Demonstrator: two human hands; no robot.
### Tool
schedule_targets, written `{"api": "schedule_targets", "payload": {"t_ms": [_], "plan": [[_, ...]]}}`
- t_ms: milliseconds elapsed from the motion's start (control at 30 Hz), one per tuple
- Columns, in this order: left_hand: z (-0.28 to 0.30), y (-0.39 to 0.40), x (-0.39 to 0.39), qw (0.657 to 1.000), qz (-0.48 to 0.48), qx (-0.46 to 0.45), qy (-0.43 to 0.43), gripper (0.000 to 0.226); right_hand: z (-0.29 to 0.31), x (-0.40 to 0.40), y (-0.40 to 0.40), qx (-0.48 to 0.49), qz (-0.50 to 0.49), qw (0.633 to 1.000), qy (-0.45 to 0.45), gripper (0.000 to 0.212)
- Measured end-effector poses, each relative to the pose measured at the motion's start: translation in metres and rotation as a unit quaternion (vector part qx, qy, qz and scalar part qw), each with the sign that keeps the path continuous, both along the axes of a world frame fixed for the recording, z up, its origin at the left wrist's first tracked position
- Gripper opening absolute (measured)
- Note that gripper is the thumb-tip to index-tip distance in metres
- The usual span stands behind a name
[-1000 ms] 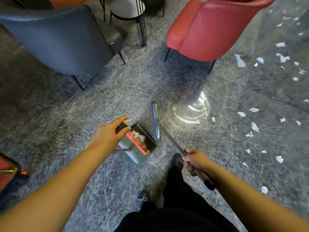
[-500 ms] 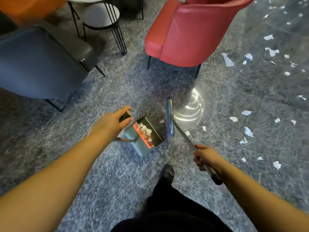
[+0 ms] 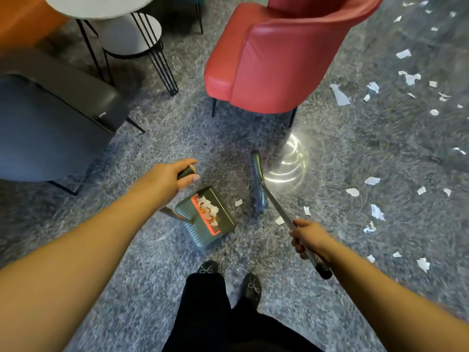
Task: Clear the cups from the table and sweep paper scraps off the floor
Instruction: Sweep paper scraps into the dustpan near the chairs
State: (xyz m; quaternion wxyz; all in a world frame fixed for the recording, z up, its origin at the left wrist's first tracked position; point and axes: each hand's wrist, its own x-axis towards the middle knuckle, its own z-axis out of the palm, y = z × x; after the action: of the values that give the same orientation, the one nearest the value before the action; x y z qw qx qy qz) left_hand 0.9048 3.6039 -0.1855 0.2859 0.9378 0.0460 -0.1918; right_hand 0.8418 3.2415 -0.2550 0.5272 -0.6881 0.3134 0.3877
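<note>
Paper scraps: most lie scattered over the grey speckled floor to the person's right, out past the red armchair. One scrap sits between dustpan and broom head; two more lie just beside the broom shaft. Several are already in the dustpan, bunched against its orange comb strip.

Dustpan: green, long-handled, mouth turned toward the broom, apparently resting on the floor. Likely set that way so the next stroke pushes the near scrap straight in.

Broom: head down on or close to the floor, long side facing the pan mouth, near it but apart. Shaft slants back toward the person.

Left hand: fingers and thumb wrapped around the dark top end of the dustpan handle, forearm reaching forward and down, steadying the pan.

Right hand: fist closed round the metal broom shaft just above its black end cap, knuckles up, arm extended to the right of the body.

Judgement: sweeping is partway; much paper remains to the right.

Round white table top left, grey chair left. No cups visible on the part of the table that shows.
</note>
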Motion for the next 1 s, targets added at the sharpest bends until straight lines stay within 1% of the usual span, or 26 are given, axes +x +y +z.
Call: {"api": "schedule_targets", "payload": {"t_ms": [133, 200, 300, 400, 500, 667, 733, 833, 900, 1000], "plan": [[-0.003, -0.001, 0.026, 0.998, -0.033, 0.051, 0.003, 0.045, -0.017, 0.018, 0.022, -0.030, 0.039, 0.999, 0.016, 0.028], [-0.005, 0.004, 0.032, 0.999, -0.035, 0.035, 0.003, 0.044, -0.026, 0.024, 0.038, -0.036, 0.047, 0.998, 0.026, 0.024], [-0.006, 0.017, 0.041, 0.999, -0.035, -0.003, 0.003, 0.045, -0.036, 0.031, 0.062, -0.007, 0.029, 0.999, 0.039, 0.022], [-0.009, 0.030, 0.048, 0.999, -0.042, -0.005, -0.001, 0.047, -0.042, 0.030, 0.082, 0.018, 0.041, 0.997, 0.056, 0.024], [-0.013, 0.036, 0.052, 0.999, -0.041, -0.011, -0.007, 0.047, -0.039, 0.022, 0.094, 0.040, 0.050, 0.995, 0.070, 0.031], [-0.017, 0.038, 0.048, 0.998, -0.058, -0.014, -0.028, 0.047, -0.017, 0.001, 0.100, 0.058, 0.029, 0.995, 0.077, 0.050], [-0.017, 0.041, 0.045, 0.997, -0.056, -0.035, -0.025, 0.046, -0.005, -0.009, 0.103, 0.053, 0.025, 0.996, 0.067, 0.052], [-0.016, 0.046, 0.042, 0.996, -0.056, -0.062, -0.022, 0.045, 0.013, -0.023, 0.101, 0.072, -0.027, 0.995, 0.060, 0.046], [-0.016, 0.044, 0.042, 0.995, -0.089, -0.053, -0.016, 0.043, 0.022, -0.031, 0.097, 0.086, -0.067, 0.992, 0.058, 0.044], [-0.014, 0.032, 0.042, 0.987, -0.142, -0.072, 0.020, 0.044, 0.030, -0.040, 0.090, 0.064, -0.108, 0.991, 0.047, 0.051]]}}
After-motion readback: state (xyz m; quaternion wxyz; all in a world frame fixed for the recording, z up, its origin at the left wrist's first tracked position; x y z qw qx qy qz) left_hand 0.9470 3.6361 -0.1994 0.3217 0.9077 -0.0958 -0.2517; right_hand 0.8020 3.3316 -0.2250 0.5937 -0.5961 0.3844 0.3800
